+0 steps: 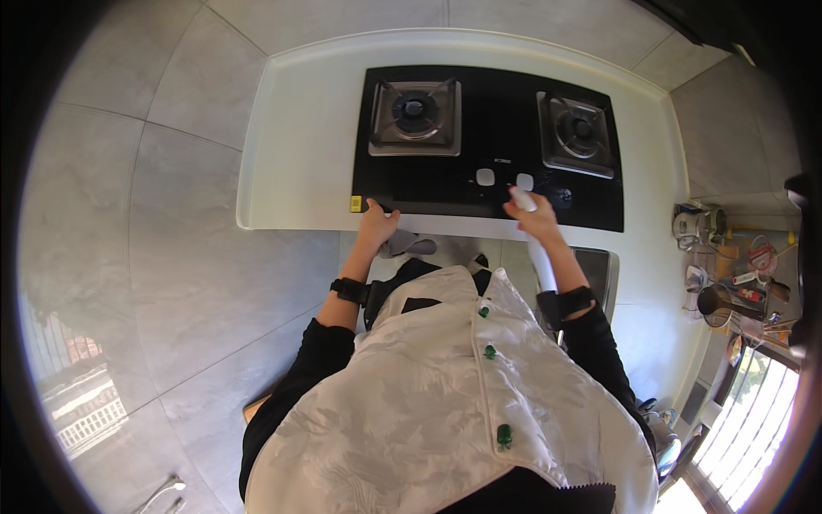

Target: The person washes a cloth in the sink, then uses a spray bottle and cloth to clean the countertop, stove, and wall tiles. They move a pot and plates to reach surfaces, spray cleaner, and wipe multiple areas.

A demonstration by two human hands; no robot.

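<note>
A black glass gas cooktop [494,128] with two burners is set in the pale countertop [298,141]. My right hand [536,217] grips a white spray bottle [541,260] with a red-tipped nozzle over the cooktop's front right part, near the two white knobs [485,177]. Wet-looking spots [564,197] show on the glass to the right of that hand. My left hand [380,221] is at the cooktop's front left edge, beside a yellow sticker. A grey cloth [406,243] hangs below it at the counter's front, seemingly held by that hand; the grip is partly hidden.
At the right, a wall rack [700,283] carries utensils, pots and containers. A sink [594,276] lies close to my right forearm. Raised pan supports stand over the left burner [415,109] and the right burner [581,128]. Farther right is a barred window [745,411].
</note>
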